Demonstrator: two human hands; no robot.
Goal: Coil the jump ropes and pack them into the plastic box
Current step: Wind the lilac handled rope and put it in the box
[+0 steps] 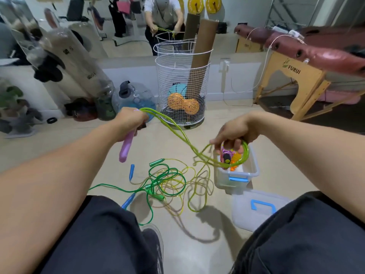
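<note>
My left hand point(132, 120) grips a purple handle point(125, 148) together with loops of a yellow-green jump rope point(178, 135). The rope's strands run rightward to my right hand point(234, 134), which holds the far end of the loops just above the clear plastic box point(223, 176). Coiled ropes with pink, orange and black parts point(228, 157) lie inside the box. On the floor between my knees lies a tangle of green and yellow ropes point(167, 182) with green handles point(157, 162) and blue handles point(132, 172).
The box lid with a blue handle point(260, 207) lies on the floor by my right knee. A white wire basket point(182, 86) holding balls and cardboard tubes stands ahead. A massage table point(308, 62) is at the right, bottles and bags at the left.
</note>
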